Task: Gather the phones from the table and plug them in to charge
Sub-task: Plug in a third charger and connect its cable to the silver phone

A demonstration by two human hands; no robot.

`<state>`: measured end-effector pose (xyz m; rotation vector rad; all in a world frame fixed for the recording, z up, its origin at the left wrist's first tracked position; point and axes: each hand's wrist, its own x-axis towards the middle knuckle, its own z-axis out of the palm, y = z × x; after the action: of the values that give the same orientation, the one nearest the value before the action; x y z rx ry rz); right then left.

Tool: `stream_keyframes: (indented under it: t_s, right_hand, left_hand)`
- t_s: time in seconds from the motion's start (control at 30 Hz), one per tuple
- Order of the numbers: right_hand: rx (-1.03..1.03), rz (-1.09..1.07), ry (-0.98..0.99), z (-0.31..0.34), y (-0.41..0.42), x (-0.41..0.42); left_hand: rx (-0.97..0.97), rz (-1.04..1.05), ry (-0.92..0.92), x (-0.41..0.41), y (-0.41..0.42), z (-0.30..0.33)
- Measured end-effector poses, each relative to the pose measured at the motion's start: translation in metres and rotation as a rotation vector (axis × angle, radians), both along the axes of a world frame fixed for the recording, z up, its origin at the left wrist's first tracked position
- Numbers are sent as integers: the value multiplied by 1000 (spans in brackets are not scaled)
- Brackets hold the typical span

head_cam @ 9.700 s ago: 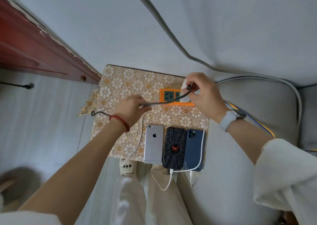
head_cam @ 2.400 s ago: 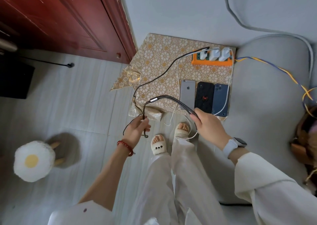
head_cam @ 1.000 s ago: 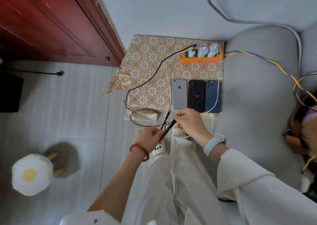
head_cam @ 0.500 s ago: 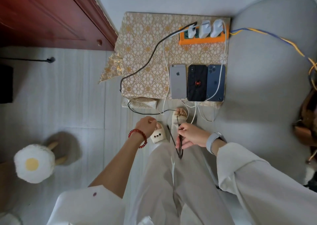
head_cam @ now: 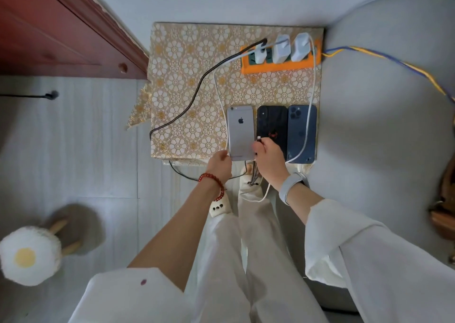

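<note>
Three phones lay face down, side by side along the near edge of the table (head_cam: 187,81), which wore a gold floral cloth: a silver phone (head_cam: 240,130) on the left, a black phone (head_cam: 272,123) with a small red emblem in the middle, a dark blue phone (head_cam: 301,130) on the right, each touching or just beside its neighbour. The left hand (head_cam: 219,165), red bead bracelet (head_cam: 213,182) at the wrist, had its fingertips at the silver phone's near left corner; whether it gripped or merely steadied could not be told. The right hand (head_cam: 268,159), pale watch band (head_cam: 290,189) on the wrist, was closed in a pinch around a small white plug tip (head_cam: 259,138), held at the seam between silver and black phones, near their lower ends. A white cable (head_cam: 264,194) drooped from that hand over the trousers. Another white cable (head_cam: 309,116) ran across the blue phone's back toward the far edge. There, an orange power strip (head_cam: 278,65) carried three white chargers (head_cam: 282,48) in a row. A black braided cable (head_cam: 194,96) left the strip's left end, crossed the cloth diagonally, dropped off the table's left near corner and looped under the edge. A red wooden door (head_cam: 49,27) stood to the left, a grey cushioned seat (head_cam: 384,138) to the right, and a fried-egg plush stool (head_cam: 28,258) on the pale floor.
</note>
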<state>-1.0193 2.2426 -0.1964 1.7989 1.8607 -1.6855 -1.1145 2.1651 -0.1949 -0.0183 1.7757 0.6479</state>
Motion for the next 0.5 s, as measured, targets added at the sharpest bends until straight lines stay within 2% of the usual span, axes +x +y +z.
stream_keyframes:
  t_s: [0.17,0.23,0.3,0.4,0.5]
  right_hand:
    - [3,54,17,-11,2,2]
    - [-16,15,39,-15,2,4]
    - [-58,-7,68,-16,4,7]
    - [-90,-30,116,-13,7,12]
    - [-2,-138,138,-2,4,20]
  left_hand:
    - [-36,287,-26,14,19,-12]
    - [-29,329,-21,18,19,-15]
    - [-12,291,34,20,19,-16]
    - [42,93,149,19,23,-13]
    - [40,63,189,10,24,-11]
